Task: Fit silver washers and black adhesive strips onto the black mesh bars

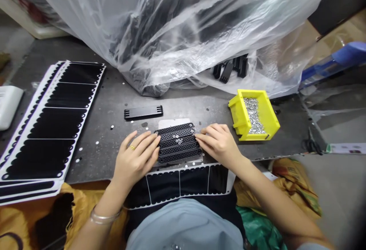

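Observation:
Several black plastic strips with a crosshatched surface lie side by side on a light pad. A few small metal washers are scattered on top of them, and others sit at some strip ends. My left hand holds the strips' left ends, its fingers bent and close together. At the opposite ends, my right hand has its fingertips pinched against the strips. Just beyond lies a single black plastic piece with slotted ends.
A yellow bin of small metal parts stands to the right. Printed black sheets are stacked at left; another sheet lies across my lap. A large clear plastic bag bulges over the table's back, near black parts. Scissors lie at right.

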Demonstrator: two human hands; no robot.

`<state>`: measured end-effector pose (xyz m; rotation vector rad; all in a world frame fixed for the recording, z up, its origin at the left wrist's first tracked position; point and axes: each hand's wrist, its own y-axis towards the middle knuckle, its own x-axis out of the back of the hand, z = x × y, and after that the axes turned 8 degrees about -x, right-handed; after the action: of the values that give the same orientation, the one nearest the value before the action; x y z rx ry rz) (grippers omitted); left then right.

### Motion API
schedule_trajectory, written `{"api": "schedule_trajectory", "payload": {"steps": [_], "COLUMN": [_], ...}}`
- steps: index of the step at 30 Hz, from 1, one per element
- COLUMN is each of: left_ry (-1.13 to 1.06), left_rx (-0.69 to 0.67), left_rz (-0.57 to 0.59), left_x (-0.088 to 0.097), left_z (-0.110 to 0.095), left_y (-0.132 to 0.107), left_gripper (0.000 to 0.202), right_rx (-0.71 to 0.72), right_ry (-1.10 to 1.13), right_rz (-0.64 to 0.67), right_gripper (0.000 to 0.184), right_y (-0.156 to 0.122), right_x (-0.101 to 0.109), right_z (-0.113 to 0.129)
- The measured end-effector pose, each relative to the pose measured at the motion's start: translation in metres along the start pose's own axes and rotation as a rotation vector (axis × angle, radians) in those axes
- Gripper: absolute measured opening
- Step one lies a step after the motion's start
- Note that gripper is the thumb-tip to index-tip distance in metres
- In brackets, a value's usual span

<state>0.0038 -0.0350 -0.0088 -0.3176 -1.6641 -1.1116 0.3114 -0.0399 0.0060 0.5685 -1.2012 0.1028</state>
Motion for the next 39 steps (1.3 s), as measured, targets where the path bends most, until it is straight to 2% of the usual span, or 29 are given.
{"api": "schedule_trajectory", "payload": {"steps": [3,6,13,18,22,26,29,32,35,39], "left_ry": [0.087,0.119,0.105,-0.141,-0.260,-0.305,-0.298,-0.250,-0.190,-0.156], "left_rx": [0.017,-0.042,-0.149,-0.045,-0.086,-0.088,-0.077,-0.057,-0.006,0.057], "left_rz": [0.053,0.111,0.097,0.082,0.119,0.148,0.145,0.122,0.075,0.041], "left_x": [0.005,0.011,0.014,-0.003,-0.018,-0.013,0.001,0.012,0.013,0.006], "left_z": [-0.006,-0.004,0.004,-0.001,0.008,0.018,0.019,0.013,0.005,-0.004], "left_y": [-0.004,-0.004,0.007,0.032,0.052,0.054,0.041,0.024,0.014,0.011], "left_gripper": [0.046,0.044,0.031,0.025,0.022,0.019,0.014,0.011,0.009,0.010], "right_rx": [0.101,0.180,0.108,0.066,0.101,0.096,0.048,0.032,0.099,0.211], "right_ry": [-0.041,-0.082,-0.094,0.023,0.059,0.092,0.105,0.026,-0.100,-0.223], "right_rz": [0.002,0.032,0.110,0.070,0.149,0.241,0.194,0.109,0.051,0.009], "right_gripper": [0.018,0.022,0.027,0.022,0.019,0.014,0.011,0.013,0.013,0.012], "right_y": [-0.006,-0.009,-0.010,0.018,0.046,0.055,0.041,0.016,-0.007,-0.022], "right_x": [0.003,0.005,0.009,-0.004,-0.016,-0.012,0.003,0.016,0.019,0.014], "right_z": [-0.005,-0.004,0.009,0.020,0.026,0.021,0.011,0.004,0.006,0.013]}}
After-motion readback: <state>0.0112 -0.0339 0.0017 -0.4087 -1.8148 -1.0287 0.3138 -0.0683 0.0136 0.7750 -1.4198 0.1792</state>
